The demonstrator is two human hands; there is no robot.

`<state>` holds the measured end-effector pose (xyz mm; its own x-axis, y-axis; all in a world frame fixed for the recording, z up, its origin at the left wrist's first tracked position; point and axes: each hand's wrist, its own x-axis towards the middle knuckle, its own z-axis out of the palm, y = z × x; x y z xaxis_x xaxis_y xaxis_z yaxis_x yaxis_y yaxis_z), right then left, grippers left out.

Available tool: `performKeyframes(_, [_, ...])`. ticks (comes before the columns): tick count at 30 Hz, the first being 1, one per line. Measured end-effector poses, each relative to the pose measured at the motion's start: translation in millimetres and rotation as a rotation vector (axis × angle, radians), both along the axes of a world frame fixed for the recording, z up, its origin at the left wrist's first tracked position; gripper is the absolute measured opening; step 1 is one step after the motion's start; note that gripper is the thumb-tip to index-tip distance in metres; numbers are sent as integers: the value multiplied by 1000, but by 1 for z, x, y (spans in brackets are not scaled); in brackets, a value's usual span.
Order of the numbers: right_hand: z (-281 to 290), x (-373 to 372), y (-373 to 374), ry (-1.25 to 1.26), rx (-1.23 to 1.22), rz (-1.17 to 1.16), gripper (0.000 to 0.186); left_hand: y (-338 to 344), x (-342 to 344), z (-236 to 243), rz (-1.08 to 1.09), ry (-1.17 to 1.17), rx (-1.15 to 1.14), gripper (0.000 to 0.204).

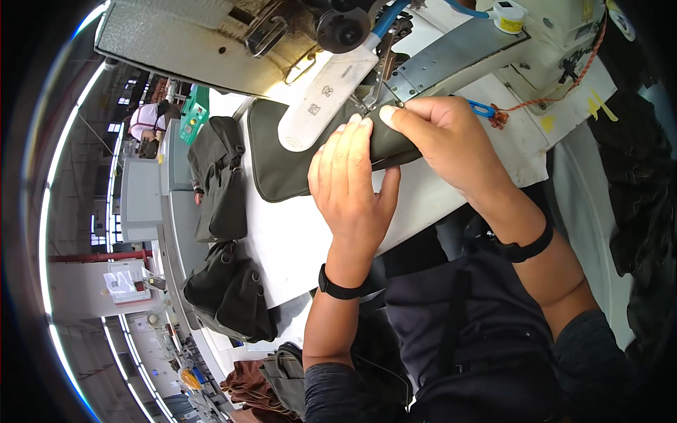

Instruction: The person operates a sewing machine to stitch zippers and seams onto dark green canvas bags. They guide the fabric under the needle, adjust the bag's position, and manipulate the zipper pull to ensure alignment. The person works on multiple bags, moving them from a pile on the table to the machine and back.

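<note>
A dark green bag piece (271, 166) with a piped edge lies on the white table, partly under the sewing machine's presser foot (368, 99). My left hand (347, 176) rests flat on it just in front of the foot, fingers stretched out and thumb apart. To the right of the foot, my right hand (451, 137) pinches the piece's folded edge between thumb and bent fingers. A pale rounded lamp arm (321, 106) hangs over the piece and hides part of it. The needle's tip cannot be made out.
The sewing machine's head (190, 42) fills the top left. Blue tweezers (481, 108) on an orange cord lie right of my right hand. Dark green bags (218, 180) sit along the table's left side, with brown pieces (257, 388) below. Another person (147, 123) is far left.
</note>
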<state>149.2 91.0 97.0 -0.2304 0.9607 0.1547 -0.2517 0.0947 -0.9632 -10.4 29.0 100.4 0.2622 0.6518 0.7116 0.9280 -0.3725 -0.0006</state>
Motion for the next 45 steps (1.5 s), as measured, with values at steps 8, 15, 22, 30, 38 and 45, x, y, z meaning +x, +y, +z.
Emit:
performKeyframes(8, [-6,0,7,-125,86,-23,37,-2,4,-4,72,44,-9,79])
performKeyframes(15, [27,22,2,-373,287,-123,21,-3,-10,-3,90,136,65,66])
performKeyframes(22, [58,30,19,196,-144,296,21,-2,-14,-3,53,165,120,59])
performKeyframes(30, [6,4,23,-558,854,-454,12,-2,2,1,81,68,101,60])
performKeyframes(38, [-5,-6,35,-590,933,-513,14,-1,2,3,94,40,53,60])
performKeyframes(45, [-3,-8,36,-570,934,-533,12,-1,2,8,93,32,28,60])
